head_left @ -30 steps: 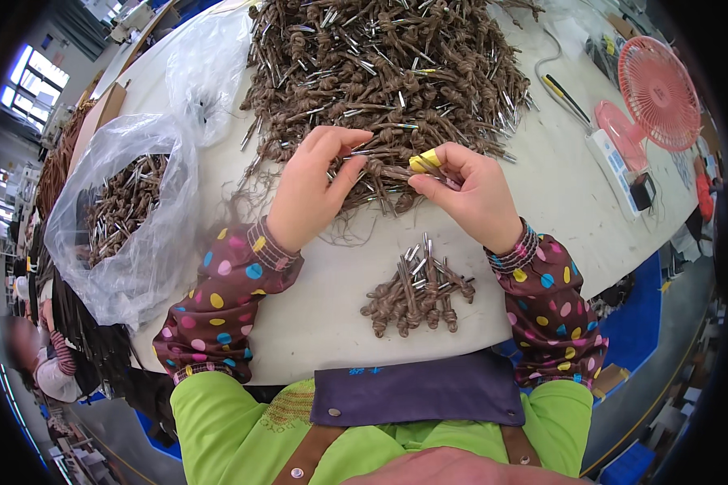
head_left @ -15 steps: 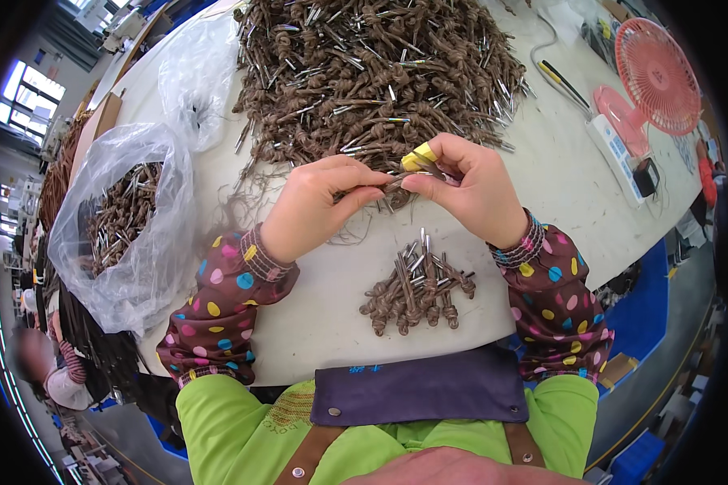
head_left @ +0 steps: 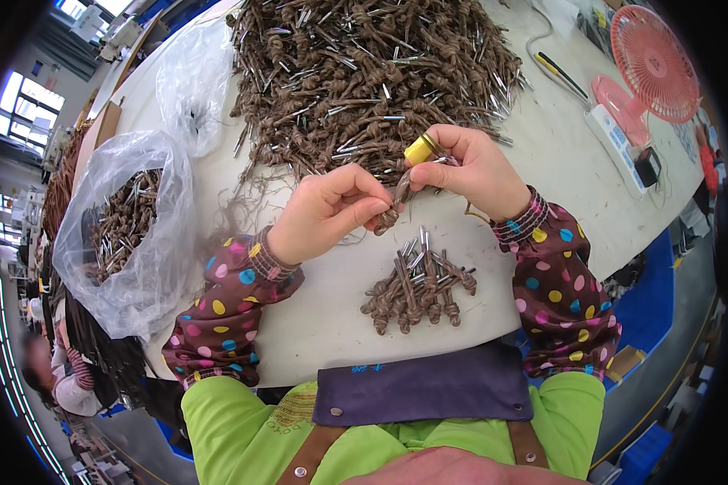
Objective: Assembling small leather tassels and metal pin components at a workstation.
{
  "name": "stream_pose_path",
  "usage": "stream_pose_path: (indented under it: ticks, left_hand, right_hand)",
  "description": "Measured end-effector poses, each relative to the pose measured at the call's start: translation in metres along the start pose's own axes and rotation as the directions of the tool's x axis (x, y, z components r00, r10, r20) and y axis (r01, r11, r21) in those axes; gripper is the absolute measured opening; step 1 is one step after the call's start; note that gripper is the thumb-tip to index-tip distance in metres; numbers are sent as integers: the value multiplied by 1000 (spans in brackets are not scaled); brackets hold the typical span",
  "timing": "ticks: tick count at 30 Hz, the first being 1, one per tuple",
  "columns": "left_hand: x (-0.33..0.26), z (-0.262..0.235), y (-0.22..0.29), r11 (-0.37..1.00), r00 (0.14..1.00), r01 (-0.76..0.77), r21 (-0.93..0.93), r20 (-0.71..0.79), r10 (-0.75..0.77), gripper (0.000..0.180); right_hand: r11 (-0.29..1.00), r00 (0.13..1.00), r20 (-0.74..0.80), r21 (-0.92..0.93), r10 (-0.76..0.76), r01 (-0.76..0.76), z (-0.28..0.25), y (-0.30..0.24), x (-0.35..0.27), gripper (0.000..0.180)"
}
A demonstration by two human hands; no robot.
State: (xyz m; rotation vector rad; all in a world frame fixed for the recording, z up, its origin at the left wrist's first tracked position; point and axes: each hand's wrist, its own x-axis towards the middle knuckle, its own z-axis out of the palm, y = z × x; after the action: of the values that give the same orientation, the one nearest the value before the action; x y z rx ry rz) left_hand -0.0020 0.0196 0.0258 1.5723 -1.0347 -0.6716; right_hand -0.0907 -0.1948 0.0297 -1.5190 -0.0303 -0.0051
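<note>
Between my hands is a short brown knotted cord (head_left: 389, 218), its knot hanging toward me. My left hand (head_left: 319, 212) pinches it near the knot with thumb and forefinger. The fingers of my right hand (head_left: 481, 174) close on the cord's other end. That hand also keeps hold of a small yellow object (head_left: 420, 150), whose kind I cannot make out; part of it is hidden by the fingers. Nearer to me on the white table (head_left: 315, 323) lies a small heap of knotted cords (head_left: 416, 295) with silvery metal tips.
A large pile of similar cords (head_left: 372, 89) covers the far middle. On the left, a clear plastic bag (head_left: 150, 283) holds more of them. At the right stand a pink fan (head_left: 653, 69) and a white power strip (head_left: 615, 149). A person (head_left: 69, 380) sits at far left.
My hands have tilted the cord, so its knot now hangs below my left fingertips in plain sight. The yellow object has turned slightly in my right hand.
</note>
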Motion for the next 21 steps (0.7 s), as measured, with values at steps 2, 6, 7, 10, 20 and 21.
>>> stream_pose_path:
  ticks: [2, 6, 7, 10, 20, 21]
  left_hand:
    - [0, 1, -9, 960, 979, 49, -277, 202, 8, 5]
    - [-1, 12, -7, 935, 970, 58, -351, 241, 30, 9]
    - [-1, 13, -9, 935, 970, 59, -350, 242, 29, 9]
    - [2, 15, -16, 916, 982, 22, -401, 181, 56, 9]
    - [7, 12, -24, 982, 946, -139, 125, -277, 170, 11]
    - [6, 12, -24, 983, 946, -136, 125, -277, 166, 11]
  right_hand:
    - [994, 991, 133, 110, -9, -5, 0, 11, 5, 21]
    - [996, 984, 160, 58, -81, 72, 4, 15, 4, 21]
    - [994, 986, 127, 26, -110, 107, 5, 15, 4, 26]
    - [974, 980, -15, -119, -197, 194, 7, 23, 4, 35]
    - [739, 935, -64, -632, -348, 232, 23, 3, -16, 30]
    - [662, 922, -36, -707, -385, 249, 26, 5, -15, 29]
